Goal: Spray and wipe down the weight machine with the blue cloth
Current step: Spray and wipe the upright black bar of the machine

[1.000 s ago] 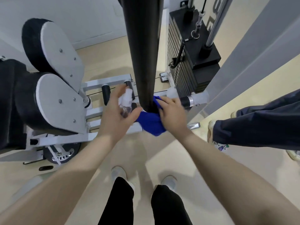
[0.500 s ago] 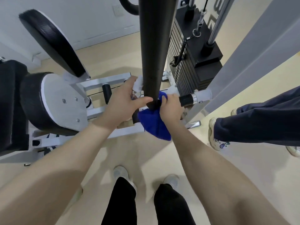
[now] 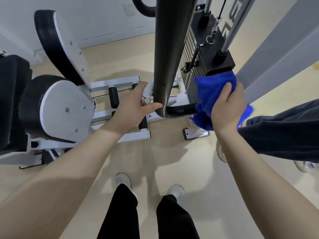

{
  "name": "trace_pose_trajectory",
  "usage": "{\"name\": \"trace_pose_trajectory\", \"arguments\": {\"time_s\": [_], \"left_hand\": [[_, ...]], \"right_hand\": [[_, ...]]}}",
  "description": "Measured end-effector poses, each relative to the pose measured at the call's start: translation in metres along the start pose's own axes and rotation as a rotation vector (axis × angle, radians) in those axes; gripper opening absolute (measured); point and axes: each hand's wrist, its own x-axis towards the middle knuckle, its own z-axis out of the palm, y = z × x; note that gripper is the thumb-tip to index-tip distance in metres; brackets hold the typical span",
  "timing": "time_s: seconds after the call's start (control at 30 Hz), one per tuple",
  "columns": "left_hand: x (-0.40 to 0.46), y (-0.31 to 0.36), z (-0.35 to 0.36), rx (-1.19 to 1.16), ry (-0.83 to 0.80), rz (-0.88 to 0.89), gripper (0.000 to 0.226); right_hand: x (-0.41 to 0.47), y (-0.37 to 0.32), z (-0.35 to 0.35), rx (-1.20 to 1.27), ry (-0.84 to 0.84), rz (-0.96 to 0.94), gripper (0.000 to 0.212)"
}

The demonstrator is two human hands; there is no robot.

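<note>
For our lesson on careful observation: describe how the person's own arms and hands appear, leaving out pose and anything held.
Both forearms are bare as far as the frame shows, with no sleeves in view. The left hand and right hand wear no gloves, and no rings, watch or wristbands are visible.

At six o'clock stand two legs in black trousers [image 3: 120,213] with a pair of white sneakers [image 3: 122,180] on the smooth beige floor [image 3: 198,169]. At three o'clock a second person's leg in dark navy trousers [image 3: 284,131] enters, with a white shoe [image 3: 221,152] below it. At eleven o'clock a white wall socket [image 3: 129,9] sits on the pale wall [image 3: 86,18]
</note>
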Motion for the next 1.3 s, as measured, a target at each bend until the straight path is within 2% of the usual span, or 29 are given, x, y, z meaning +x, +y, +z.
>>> {"name": "trace_pose_trajectory", "arguments": {"time_s": [0.03, 0.07, 0.13, 0.17, 0.2, 0.27, 0.33, 0.4, 0.43, 0.47, 0.5, 0.57, 0.6, 0.67, 0.77, 0.83, 0.93, 1.0, 1.07, 1.1, 1.2, 1.27, 1.3], "left_hand": [[0.001, -0.003, 0.001, -0.020, 0.000, -0.003, 0.054], [0.002, -0.006, 0.002, -0.053, -0.008, -0.006, 0.050], [0.002, -0.008, 0.003, -0.097, -0.025, -0.022, 0.047], [0.002, -0.007, 0.003, -0.080, -0.025, -0.026, 0.046], [0.003, -0.008, 0.003, -0.046, -0.018, -0.020, 0.047], [0.005, -0.006, 0.002, 0.015, -0.008, -0.004, 0.053], [0.005, -0.005, 0.000, 0.028, -0.014, 0.002, 0.050], [0.007, -0.005, 0.000, 0.026, -0.040, 0.022, 0.037], [0.007, -0.006, -0.001, 0.019, -0.047, 0.020, 0.035], [0.007, -0.007, -0.002, 0.012, -0.055, 0.021, 0.034], [0.008, -0.008, -0.003, 0.012, -0.061, 0.027, 0.036], [0.008, -0.008, -0.003, 0.025, -0.073, 0.030, 0.040], [0.007, -0.007, -0.004, 0.030, -0.076, 0.026, 0.042], [0.006, -0.006, -0.005, 0.038, -0.068, 0.032, 0.045], [0.006, -0.006, -0.004, 0.050, -0.065, 0.040, 0.048], [0.005, -0.006, -0.002, 0.024, -0.049, 0.027, 0.047], [0.004, -0.007, 0.002, 0.005, -0.024, 0.041, 0.046], [0.003, -0.008, 0.002, -0.004, -0.017, 0.049, 0.046], [0.002, -0.006, 0.000, -0.019, -0.047, 0.042, 0.043], [0.002, -0.006, 0.000, -0.043, -0.064, 0.035, 0.041], [-0.007, -0.010, -0.006, -0.108, -0.083, 0.044, 0.043], [-0.010, -0.015, -0.010, -0.106, -0.050, 0.029, 0.045], [-0.012, -0.017, -0.012, -0.094, -0.034, 0.031, 0.042]], "right_hand": [[0.001, 0.000, 0.009, 0.021, -0.012, -0.086, 0.021], [0.001, 0.005, 0.022, 0.011, -0.108, -0.187, 0.022], [-0.004, 0.028, 0.051, -0.206, -0.430, -0.349, 0.026], [-0.009, 0.041, 0.063, -0.340, -0.534, -0.400, 0.028], [-0.013, 0.048, 0.073, -0.451, -0.563, -0.413, 0.032], [-0.024, 0.035, 0.083, -0.465, -0.581, -0.256, 0.038], [-0.036, 0.012, 0.092, -0.098, -0.680, 0.046, 0.039], [-0.046, -0.016, 0.087, 0.439, -0.812, 0.476, 0.038], [-0.047, -0.018, 0.085, 0.549, -0.848, 0.524, 0.038], [-0.045, -0.014, 0.081, 0.515, -0.888, 0.405, 0.038], [-0.039, -0.005, 0.078, 0.346, -0.938, 0.164, 0.036], [-0.020, 0.025, 0.081, -0.185, -0.950, -0.338, 0.029], [-0.014, 0.038, 0.079, -0.377, -0.917, -0.450, 0.027], [-0.012, 0.050, 0.075, -0.557, -0.763, -0.479, 0.028], [-0.027, 0.043, 0.075, -0.524, -0.619, -0.268, 0.033], [-0.034, 0.020, 0.083, -0.388, -0.556, -0.034, 0.033], [-0.050, -0.012, 0.091, -0.067, -0.644, 0.348, 0.018], [-0.051, -0.035, 0.084, 0.337, -0.688, 0.628, 0.020], [-0.046, -0.052, 0.066, 0.786, -0.700, 0.960, 0.032], [-0.043, -0.053, 0.061, 0.928, -0.706, 1.020, 0.036], [-0.048, -0.057, 0.048, 0.940, -0.729, 0.893, 0.041], [-0.057, -0.045, 0.056, 0.649, -0.726, 0.733, 0.040], [-0.062, -0.033, 0.061, 0.444, -0.741, 0.572, 0.039]]}}
